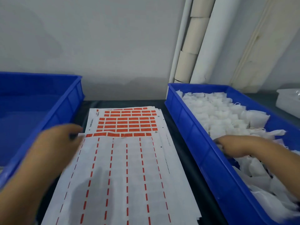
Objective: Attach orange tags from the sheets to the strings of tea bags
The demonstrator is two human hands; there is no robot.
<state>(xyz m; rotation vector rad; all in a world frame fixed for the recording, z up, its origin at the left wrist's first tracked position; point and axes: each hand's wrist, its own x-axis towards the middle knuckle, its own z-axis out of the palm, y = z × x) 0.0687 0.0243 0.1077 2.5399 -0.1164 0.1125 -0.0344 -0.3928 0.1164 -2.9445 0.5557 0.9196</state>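
A stack of white sheets [123, 168] lies on the dark table between two blue crates. Orange tags [128, 122] fill the sheets' far part; the near part of the top sheet is bare, with only orange dashes left. My left hand [60, 140] is at the top sheet's left edge, by the nearest row of tags, fingers curled; motion blur hides whether it pinches anything. My right hand [233, 146] reaches into the right blue crate [191, 132] among white tea bags [224, 116]; its fingertips are buried in them.
An empty-looking blue crate [53, 103] stands at the left. White and beige tubes [191, 46] lean against the wall behind. A white tray [289, 101] sits at the far right. The dark table [172, 127] shows between sheets and crates.
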